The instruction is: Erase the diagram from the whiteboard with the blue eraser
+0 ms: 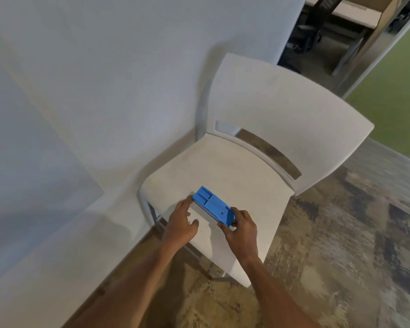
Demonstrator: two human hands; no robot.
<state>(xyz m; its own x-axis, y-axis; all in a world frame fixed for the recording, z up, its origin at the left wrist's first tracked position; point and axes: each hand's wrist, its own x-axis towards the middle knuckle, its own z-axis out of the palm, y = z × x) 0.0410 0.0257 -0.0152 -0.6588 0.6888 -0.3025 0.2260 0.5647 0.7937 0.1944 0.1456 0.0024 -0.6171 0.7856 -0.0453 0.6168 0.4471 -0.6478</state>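
Observation:
The blue eraser (212, 205) is a long plastic block with ribbed top, lying at the front of a white chair seat (234, 176). My right hand (240, 229) grips its near right end with fingers and thumb. My left hand (181, 221) touches its far left end with the fingertips, the thumb spread toward the seat. The whiteboard (26, 138) fills the left of the view as a pale glossy panel on the wall; no diagram shows on the part I see.
The chair backrest (289, 114) stands to the right, close to the white wall (128, 55). Patterned carpet (353, 245) covers the floor. A doorway at the top right shows desks and office chairs (317, 36); a green wall (398, 100) lies beyond.

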